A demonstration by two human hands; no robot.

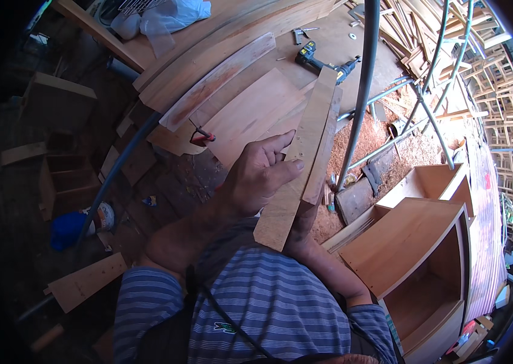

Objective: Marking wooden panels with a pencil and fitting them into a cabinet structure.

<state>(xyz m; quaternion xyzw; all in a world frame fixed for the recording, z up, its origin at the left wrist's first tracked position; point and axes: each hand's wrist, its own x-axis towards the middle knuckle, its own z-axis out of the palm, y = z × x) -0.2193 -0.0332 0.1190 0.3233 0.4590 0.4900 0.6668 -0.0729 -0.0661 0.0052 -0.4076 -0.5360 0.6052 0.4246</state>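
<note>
Two long, narrow wooden boards lie one against the other in front of my chest, slanting up and away. The upper board (305,136) is pale, with a few small dark spots, perhaps screws or holes, near its middle. A second board (323,155) shows along its right side. My left hand (262,173) grips the upper board's left edge, thumb on its face and the other fingers curled. Below the boards, my right hand (305,223) holds them from underneath; its fingers are hidden behind the wood.
A cordless drill (311,57) lies beyond the boards on a brown work surface. Red-handled pliers (202,136) rest by a wide plank (256,112). A grey metal pole (362,91) rises just right of the boards. Wooden cabinets (405,239) stand at right, near wood shavings (353,145).
</note>
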